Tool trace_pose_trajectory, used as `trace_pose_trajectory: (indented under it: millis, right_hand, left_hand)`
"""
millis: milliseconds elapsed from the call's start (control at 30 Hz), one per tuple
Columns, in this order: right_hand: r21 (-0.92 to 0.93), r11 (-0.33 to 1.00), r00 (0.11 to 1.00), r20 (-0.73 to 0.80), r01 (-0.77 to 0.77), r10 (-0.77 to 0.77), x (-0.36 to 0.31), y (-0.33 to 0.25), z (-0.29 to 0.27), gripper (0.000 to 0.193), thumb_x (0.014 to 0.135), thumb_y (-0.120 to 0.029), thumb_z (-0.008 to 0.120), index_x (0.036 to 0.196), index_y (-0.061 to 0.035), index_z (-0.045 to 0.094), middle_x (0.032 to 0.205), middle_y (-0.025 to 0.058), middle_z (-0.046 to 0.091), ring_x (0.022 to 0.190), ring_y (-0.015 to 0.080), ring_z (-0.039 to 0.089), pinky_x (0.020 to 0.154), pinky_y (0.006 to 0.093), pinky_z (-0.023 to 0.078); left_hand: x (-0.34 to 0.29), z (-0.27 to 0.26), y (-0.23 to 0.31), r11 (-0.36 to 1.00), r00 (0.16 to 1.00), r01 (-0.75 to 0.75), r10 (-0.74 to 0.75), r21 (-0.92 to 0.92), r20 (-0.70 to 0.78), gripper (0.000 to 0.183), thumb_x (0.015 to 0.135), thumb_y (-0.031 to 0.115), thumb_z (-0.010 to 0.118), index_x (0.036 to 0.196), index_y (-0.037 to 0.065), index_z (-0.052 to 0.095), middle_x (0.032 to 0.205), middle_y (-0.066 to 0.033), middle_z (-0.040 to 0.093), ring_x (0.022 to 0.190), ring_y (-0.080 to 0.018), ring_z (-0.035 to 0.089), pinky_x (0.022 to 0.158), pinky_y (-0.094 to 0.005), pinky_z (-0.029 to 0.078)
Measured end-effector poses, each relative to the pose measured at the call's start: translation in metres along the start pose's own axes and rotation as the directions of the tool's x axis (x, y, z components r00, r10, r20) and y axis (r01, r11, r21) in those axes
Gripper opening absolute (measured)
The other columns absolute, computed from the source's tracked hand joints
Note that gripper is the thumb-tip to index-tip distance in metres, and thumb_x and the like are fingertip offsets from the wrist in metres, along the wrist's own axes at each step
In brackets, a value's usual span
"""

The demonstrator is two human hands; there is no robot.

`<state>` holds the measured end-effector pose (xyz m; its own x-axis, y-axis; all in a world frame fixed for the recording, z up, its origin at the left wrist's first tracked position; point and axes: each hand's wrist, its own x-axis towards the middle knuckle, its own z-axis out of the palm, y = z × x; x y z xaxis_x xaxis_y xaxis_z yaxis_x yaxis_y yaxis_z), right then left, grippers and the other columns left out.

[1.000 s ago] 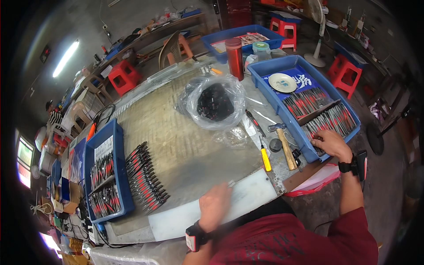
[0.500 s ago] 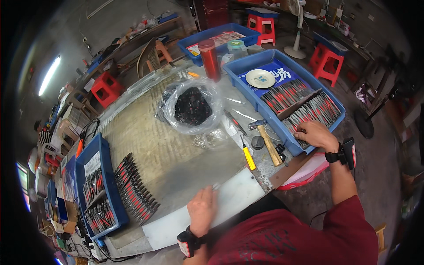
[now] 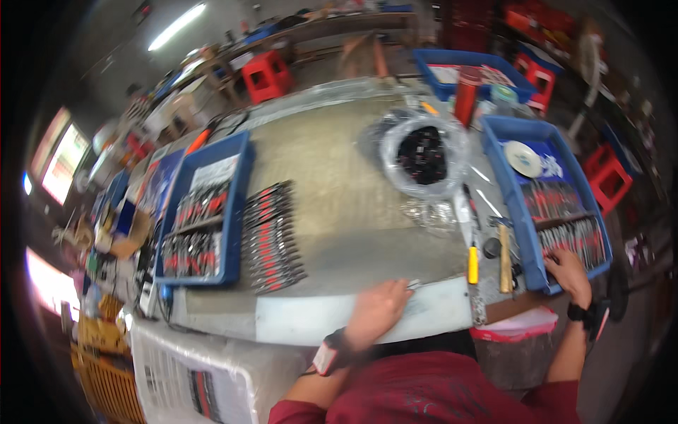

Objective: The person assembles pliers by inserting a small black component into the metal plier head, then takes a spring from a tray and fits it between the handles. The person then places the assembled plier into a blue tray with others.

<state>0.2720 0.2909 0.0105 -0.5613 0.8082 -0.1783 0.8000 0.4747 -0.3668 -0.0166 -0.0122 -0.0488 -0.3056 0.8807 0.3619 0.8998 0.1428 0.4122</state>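
My left hand (image 3: 381,308) is over the white board (image 3: 441,311) at the table's near edge. Its fingers are closed, with a small silvery tip (image 3: 414,284) at the fingertips; what it belongs to is unclear. My right hand (image 3: 569,273) reaches into the near end of the right blue tray (image 3: 510,205), its bent fingers at a row of slim black-and-red hand tools (image 3: 575,240). What they pinch is hidden and blurred. A fanned row of similar black-and-red tools (image 3: 272,237) lies left on the tabletop, beside another blue tray (image 3: 235,240) holding more.
A clear plastic bag (image 3: 459,152) of small black parts (image 3: 422,155) stands far right. Near the right tray lie a hammer (image 3: 505,265), a yellow-handled screwdriver (image 3: 473,265) and a round black piece (image 3: 491,247). A red flask (image 3: 466,97) stands behind. Below left is a white plastic crate (image 3: 233,367).
The view has swung to the right-hand side's opposite, showing more of the left side and the crate. My left hand stays over the white board; my right hand remains at the right tray.
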Motion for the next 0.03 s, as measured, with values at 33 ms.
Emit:
trace_pose_trajectory:
  millis: [33]
  right_hand:
    - [0.104, 0.994, 0.998, 0.042, 0.045, -0.049, 0.0063, 0.0077, 0.0008, 0.041, 0.075, -0.035, 0.066, 0.102, -0.0043, 0.070, 0.097, 0.0240, 0.066, 0.094, 0.0313, 0.066, 0.086, 0.0400, 0.048]
  left_hand:
    - [-0.0013, 0.0025, -0.0024, 1.000, 1.000, -0.005, 0.004, 0.013, 0.028, 0.018, 0.082, 0.018, 0.064, 0.096, 0.008, 0.058, 0.076, -0.0132, 0.061, 0.067, -0.0313, 0.061, 0.057, -0.0401, 0.050]
